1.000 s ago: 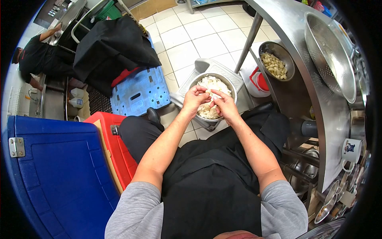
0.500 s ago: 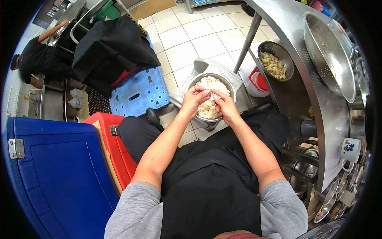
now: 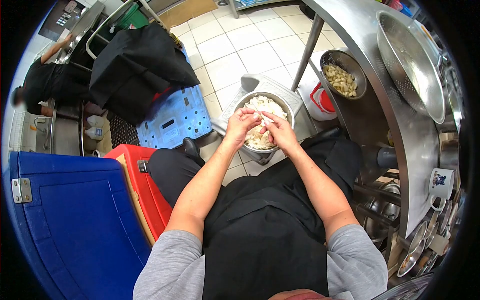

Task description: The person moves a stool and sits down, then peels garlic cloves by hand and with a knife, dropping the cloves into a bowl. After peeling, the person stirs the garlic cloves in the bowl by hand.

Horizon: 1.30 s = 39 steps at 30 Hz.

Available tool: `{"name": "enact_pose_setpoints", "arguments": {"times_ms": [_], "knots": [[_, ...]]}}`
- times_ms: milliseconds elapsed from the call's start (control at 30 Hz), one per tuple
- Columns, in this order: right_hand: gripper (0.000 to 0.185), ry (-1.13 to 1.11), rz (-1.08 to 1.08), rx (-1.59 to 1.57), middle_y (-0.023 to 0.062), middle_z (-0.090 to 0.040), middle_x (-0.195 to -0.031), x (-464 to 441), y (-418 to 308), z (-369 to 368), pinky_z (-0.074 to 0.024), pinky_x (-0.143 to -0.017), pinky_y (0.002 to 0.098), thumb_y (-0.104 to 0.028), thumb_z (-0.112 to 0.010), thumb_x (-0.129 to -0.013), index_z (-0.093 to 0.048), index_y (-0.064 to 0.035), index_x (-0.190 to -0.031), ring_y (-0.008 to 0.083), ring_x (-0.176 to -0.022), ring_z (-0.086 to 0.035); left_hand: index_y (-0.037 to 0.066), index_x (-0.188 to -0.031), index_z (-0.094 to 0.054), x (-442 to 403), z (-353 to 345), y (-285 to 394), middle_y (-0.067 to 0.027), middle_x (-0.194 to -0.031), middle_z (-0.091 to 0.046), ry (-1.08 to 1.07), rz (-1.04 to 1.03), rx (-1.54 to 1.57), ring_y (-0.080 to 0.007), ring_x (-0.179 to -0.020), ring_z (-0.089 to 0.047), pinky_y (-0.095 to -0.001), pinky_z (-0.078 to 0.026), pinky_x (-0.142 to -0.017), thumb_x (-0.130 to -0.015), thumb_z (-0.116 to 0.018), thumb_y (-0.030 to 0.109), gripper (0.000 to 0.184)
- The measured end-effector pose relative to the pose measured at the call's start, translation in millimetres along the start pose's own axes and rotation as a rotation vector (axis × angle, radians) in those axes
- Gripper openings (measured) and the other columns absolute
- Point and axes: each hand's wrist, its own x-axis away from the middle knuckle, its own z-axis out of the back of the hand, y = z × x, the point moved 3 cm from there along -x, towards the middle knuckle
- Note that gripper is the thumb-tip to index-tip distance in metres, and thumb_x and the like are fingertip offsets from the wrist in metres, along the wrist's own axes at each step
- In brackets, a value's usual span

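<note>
A round metal bowl (image 3: 291, 119) full of pale, whitish strips (image 3: 270, 104) stands on a grey plastic step stool (image 3: 295, 98) between my knees. The strips look torn or shredded, and their kind is hard to make out. Over the bowl, my left hand (image 3: 241, 125) is closed in a pinch with its fingertips together. Facing it, my right hand (image 3: 279, 131) pinches too, the fingertips of both hands almost touching. A small pale strip (image 3: 261, 116) lies between them, held by both. My fingers partly cover the bowl's middle.
At right, a metal colander (image 3: 364, 75) of pale yellowish chunks sits on a shelf below a steel table (image 3: 350, 20); a larger colander (image 3: 400, 65) stands above. Blue (image 3: 80, 210) and red boxes (image 3: 145, 175) are left. Beyond are a blue platform (image 3: 172, 122) and another person (image 3: 55, 80).
My hands stay pinched over the bowl, with only slight finger movement. The camera view has shifted a little. The other person's arm at far left has moved slightly.
</note>
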Motion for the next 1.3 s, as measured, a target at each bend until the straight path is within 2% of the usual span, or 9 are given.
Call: {"name": "enact_pose_setpoints", "arguments": {"times_ms": [200,433,700,867,967,1033,1200,1300], "knots": [[0.037,-0.059,0.02,0.018,-0.0014,-0.059,-0.072,0.0,-0.2,0.4,-0.0366,-0.046,0.0178,-0.012,-0.049,-0.096,-0.055,-0.0126,-0.132,0.0027,-0.051,-0.042,-0.004,-0.104,-0.057,-1.3,2.9,-0.7,-0.0121,-0.098,-0.065,-0.035,0.018,-0.046,-0.019,-0.087,-0.066,-0.0298,-0.057,-0.082,-0.084,-0.068,0.003,0.024],[0.034,-0.014,0.008,0.028,-0.002,-0.057,-0.072,-0.8,0.9,3.7,-0.0355,-0.045,0.0178,-0.012,-0.049,-0.096,-0.058,-0.0115,-0.129,0.0025,-0.051,-0.041,-0.005,-0.106,-0.06,-0.4,1.3,1.1,-0.0118,-0.099,-0.065,-0.023,0.027,-0.073,-0.0191,-0.088,-0.066,-0.0298,-0.057,-0.082,-0.083,-0.07,0.006,0.027],[0.035,-0.034,-0.073,-0.271,-0.0002,-0.058,-0.074,-2.8,8.2,6.9,-0.0309,-0.04,0.0176,-0.013,-0.047,-0.098,-0.053,-0.0079,-0.132,0.0031,-0.047,-0.041,-0.005,-0.107,-0.059,1.1,-2.7,5.0,-0.0125,-0.099,-0.065,-0.031,0.041,-0.037,-0.0198,-0.09,-0.066,-0.0294,-0.056,-0.082,-0.084,-0.07,0.007,0.028],[0.035,-0.056,-0.042,-0.14,-0.0003,-0.057,-0.074,0.5,-0.4,3.2,-0.0313,-0.041,0.0177,-0.014,-0.049,-0.097,-0.053,-0.0081,-0.132,0.003,-0.048,-0.041,-0.005,-0.108,-0.057,1.7,-2.7,5.4,-0.0132,-0.1,-0.065,-0.033,0.018,-0.056,-0.0203,-0.091,-0.066,-0.0297,-0.056,-0.083,-0.084,-0.069,0.006,0.029],[0.035,-0.049,-0.016,-0.069,-0.0005,-0.057,-0.073,-0.6,1.3,1.8,-0.0316,-0.041,0.0179,-0.014,-0.05,-0.097,-0.054,-0.0087,-0.131,0.0029,-0.048,-0.041,-0.005,-0.107,-0.056,0.8,-0.5,4.1,-0.0136,-0.1,-0.065,-0.027,0.014,-0.032,-0.0208,-0.091,-0.066,-0.0298,-0.056,-0.083,-0.084,-0.069,0.005,0.027],[0.035,-0.033,-0.01,-0.049,-0.0006,-0.057,-0.073,-3.1,5.6,3.3,-0.0318,-0.041,0.018,-0.014,-0.05,-0.097,-0.054,-0.009,-0.131,0.0029,-0.048,-0.041,-0.001,-0.103,-0.057,0.5,-0.3,4.4,-0.0132,-0.102,-0.064,-0.02,0.049,0.028,-0.0216,-0.094,-0.066,-0.0319,-0.055,-0.088,-0.086,-0.065,0.003,0.019],[0.035,-0.008,-0.078,-0.273,-0.001,-0.056,-0.074,-2.4,9.5,6.8,-0.0304,-0.041,0.0174,-0.016,-0.05,-0.098,-0.053,-0.0097,-0.131,0.0031,-0.049,-0.041,-0.001,-0.102,-0.056,-0.1,-0.4,5.1,-0.0136,-0.102,-0.064,-0.055,0.031,0.118,-0.0233,-0.097,-0.065,-0.0335,-0.055,-0.091,-0.086,-0.063,0.002,0.017],[0.035,-0.001,-0.081,-0.26,-0.0006,-0.056,-0.074,-2.2,11.5,4.9,-0.0296,-0.041,0.0171,-0.017,-0.05,-0.098,-0.052,-0.0097,-0.132,0.0032,-0.049,-0.041,-0.001,-0.101,-0.056,0.1,-0.3,6.1,-0.0132,-0.102,-0.064,-0.042,0.038,0.139,-0.0231,-0.096,-0.066,-0.0336,-0.055,-0.09,-0.086,-0.062,0.0,0.016]]}}
